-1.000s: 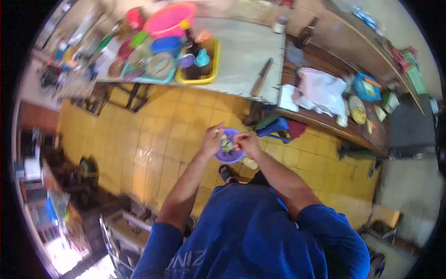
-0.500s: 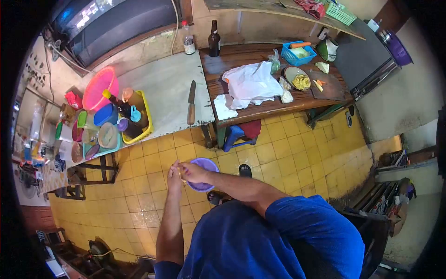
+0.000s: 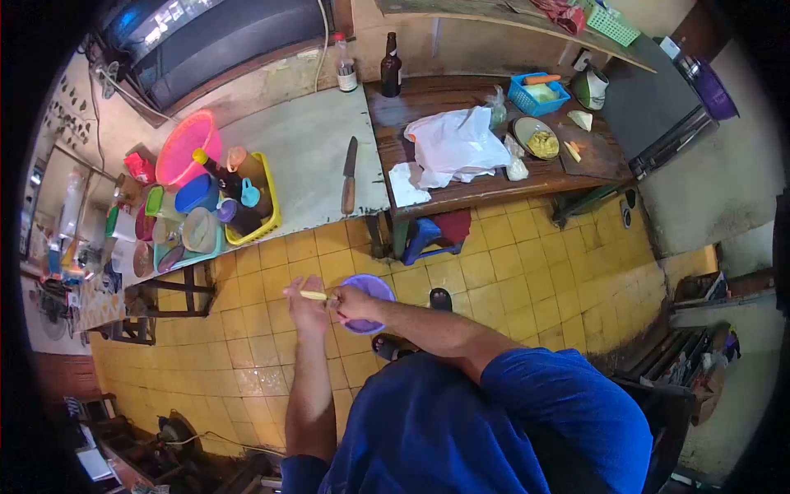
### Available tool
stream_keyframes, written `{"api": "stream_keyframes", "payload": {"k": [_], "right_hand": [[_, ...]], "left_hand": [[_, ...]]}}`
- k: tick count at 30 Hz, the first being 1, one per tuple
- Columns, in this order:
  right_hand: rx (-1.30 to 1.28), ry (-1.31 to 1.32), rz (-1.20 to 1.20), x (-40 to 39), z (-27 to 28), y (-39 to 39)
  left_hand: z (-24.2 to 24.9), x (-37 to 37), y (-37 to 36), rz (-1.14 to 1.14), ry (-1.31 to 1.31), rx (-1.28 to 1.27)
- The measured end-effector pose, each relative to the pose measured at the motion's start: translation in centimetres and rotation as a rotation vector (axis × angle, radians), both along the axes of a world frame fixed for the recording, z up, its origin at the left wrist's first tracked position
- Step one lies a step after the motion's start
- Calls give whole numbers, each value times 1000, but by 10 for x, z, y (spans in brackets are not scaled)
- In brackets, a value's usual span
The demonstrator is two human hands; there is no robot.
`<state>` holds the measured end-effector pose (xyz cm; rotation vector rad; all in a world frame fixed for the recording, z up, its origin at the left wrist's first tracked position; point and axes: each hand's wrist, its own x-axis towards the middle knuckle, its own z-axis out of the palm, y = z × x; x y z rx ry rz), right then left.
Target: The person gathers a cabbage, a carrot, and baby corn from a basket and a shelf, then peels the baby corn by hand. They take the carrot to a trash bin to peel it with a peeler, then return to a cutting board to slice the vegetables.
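1. Above the tiled floor (image 3: 247, 329), in front of the person, the left hand (image 3: 307, 314) is turned palm up with its fingers loosely extended, and a pale yellow piece (image 3: 313, 295) lies across them.
2. At the right end of that piece, the right hand (image 3: 354, 304) has its fingers curled in; whether they pinch the piece or something small beside it, I cannot tell.
3. Behind and partly under the right hand in the view is a purple basin (image 3: 380, 288); sandals (image 3: 440, 299) are near it, on the person's side.
4. On the white worktop (image 3: 304, 140), a knife (image 3: 350, 174) lies near the right edge, its handle towards the near right corner. A yellow basket (image 3: 273, 216) of bottles sits at the near edge, further left.
5. On the wooden table (image 3: 485, 193), a white plastic bag (image 3: 457, 144) lies left of the middle. To its right are a bowl (image 3: 524, 126) of yellow pieces and, at the near right corner, a dark board (image 3: 597, 156) with cut sticks. Near the far edge stands a blue basket (image 3: 536, 105) holding a carrot (image 3: 541, 80).
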<state>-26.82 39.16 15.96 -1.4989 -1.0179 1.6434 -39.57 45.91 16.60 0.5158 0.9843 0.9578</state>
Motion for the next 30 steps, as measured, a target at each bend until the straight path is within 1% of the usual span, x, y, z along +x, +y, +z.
{"api": "stream_keyframes", "payload": {"k": [1,2,3,4,5,6,7,8,9,10,11,13,15,17,19,21,22,23,24,25,26,27,28,29,30], "right_hand": [[0,-1,-6,3,1,-4],[148,-229,-29,7,1,-8],[292,-462,-60,12,2,-11],[289,-467,-69,12,-10,-9],[336,-514,17,11,-21,-6],[383,-561,102,12,-30,-4],[379,-569,90,15,-27,-4],[403,-585,111,19,-20,-6],[428,-600,132,25,-17,-8],[484,-633,126,32,-21,-13],[484,-639,111,43,-15,-20],[579,-622,17,72,1,-47],[392,-518,149,119,-18,-66],[195,-774,253,169,-22,-105],[170,-734,120,226,-61,-158],[113,-790,99,285,-102,-217],[-29,-737,2,313,-118,-250],[-137,-677,-29,341,-109,-284],[-196,-769,89,372,-108,-314],[-259,-748,-113,393,-94,-349],[-186,-790,-197,423,-139,-393],[-342,-760,-292,446,-125,-424],[-354,-753,-439,459,-108,-457],[-367,-748,-578,473,-97,-486],[-359,-555,-750,489,-96,-509]], "left_hand": [[2,0,2,101,-11,7],[5,-3,2,94,-13,8],[26,-3,0,32,149,6],[38,-2,-3,-25,313,5],[25,-3,0,-36,309,4],[-5,-8,6,-114,437,50],[-34,-12,12,-194,563,100],[-61,-19,16,-208,557,105],[-87,-26,19,-256,505,164],[-100,-28,17,-304,453,223],[-98,-23,10,-317,450,231],[-78,-12,-7,-168,305,76],[-40,-7,-20,-234,525,-157],[-48,-6,-29,-154,482,-230],[-59,13,-37,-80,531,-403],[-102,12,-46,-252,448,-292],[-136,19,-50,-585,581,-19],[-167,27,-56,-871,775,370],[-193,37,-62,-996,890,744],[-158,89,-87,-953,770,428],[-96,155,-118,-847,667,126],[-96,194,-134,-838,543,62],[-97,225,-149,-828,419,-11],[-75,271,-165,-888,491,60],[-46,324,-178,-942,555,132]]}}
